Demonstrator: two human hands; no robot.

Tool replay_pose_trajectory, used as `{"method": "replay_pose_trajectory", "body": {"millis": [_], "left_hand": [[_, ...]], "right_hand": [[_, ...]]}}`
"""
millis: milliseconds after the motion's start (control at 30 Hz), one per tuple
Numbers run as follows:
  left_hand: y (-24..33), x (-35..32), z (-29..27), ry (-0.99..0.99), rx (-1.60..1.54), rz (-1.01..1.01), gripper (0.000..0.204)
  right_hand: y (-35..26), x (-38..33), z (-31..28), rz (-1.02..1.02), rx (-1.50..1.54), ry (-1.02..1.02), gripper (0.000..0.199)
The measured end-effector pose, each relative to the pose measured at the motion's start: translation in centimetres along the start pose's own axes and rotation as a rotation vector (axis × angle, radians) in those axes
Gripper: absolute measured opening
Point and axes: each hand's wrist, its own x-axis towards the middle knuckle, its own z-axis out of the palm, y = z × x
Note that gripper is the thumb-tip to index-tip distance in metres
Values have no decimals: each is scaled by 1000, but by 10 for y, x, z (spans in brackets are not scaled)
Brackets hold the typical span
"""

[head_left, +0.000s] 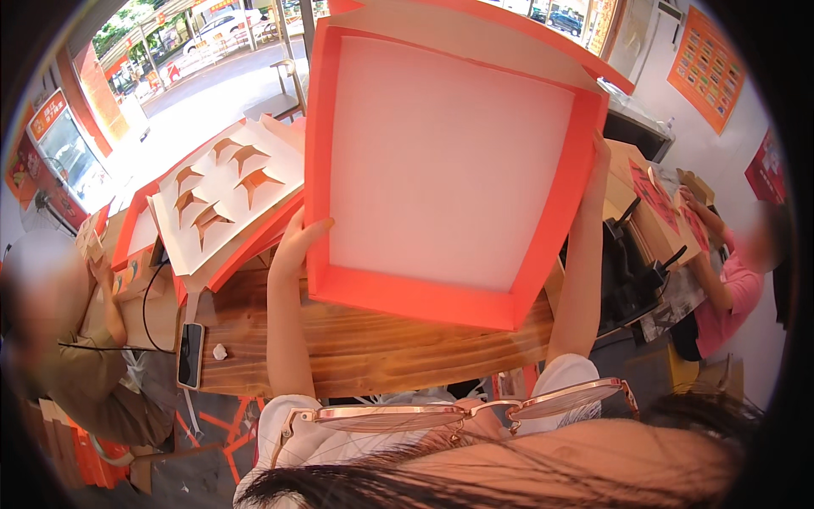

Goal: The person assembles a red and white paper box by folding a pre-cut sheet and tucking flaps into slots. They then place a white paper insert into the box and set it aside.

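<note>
An open, shallow gift box (449, 161), orange-red on its walls with a white inside, is held up in front of me above the wooden table (407, 343). My left hand (296, 243) grips its left wall, the thumb over the edge and the other fingers hidden behind. At the right wall my right hand (600, 157) holds the box from outside, its fingers mostly out of sight. Left of the box lies a white insert sheet (222, 188) with several folded-up brown flaps, resting on more orange-red box parts (242, 259).
A phone (191, 356) and a crumpled white scrap (220, 351) lie at the table's left. Co-workers sit left (102, 373) and right (729, 271), the right one beside cardboard (632, 165). Black equipment (623, 280) stands at right. Orange-red strips (237, 437) litter the floor.
</note>
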Motion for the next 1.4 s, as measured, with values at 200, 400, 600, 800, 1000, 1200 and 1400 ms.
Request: {"method": "replay_pose_trajectory", "body": {"millis": [200, 400, 600, 800, 1000, 1200, 1400], "left_hand": [[17, -9, 5, 324, 54, 232, 39], [20, -3, 1, 458, 188, 355, 33], [19, -2, -6, 424, 129, 346, 34], [17, -1, -1, 364, 58, 337, 37], [15, -1, -2, 343, 36, 322, 37], [15, -3, -9, 502, -5, 344, 35], [14, -1, -16, 619, -143, 393, 35]], "right_hand": [[7, -33, 43, -349, -527, 51, 30], [44, -102, 101, -440, -809, -749, 36], [82, -113, 135, -327, -824, -1056, 49], [100, -113, 144, -354, -927, -1176, 55], [89, -114, 146, -373, -940, -1155, 56], [75, -130, 133, -558, -933, -973, 39], [82, -152, 114, -544, -895, -858, 29]]}}
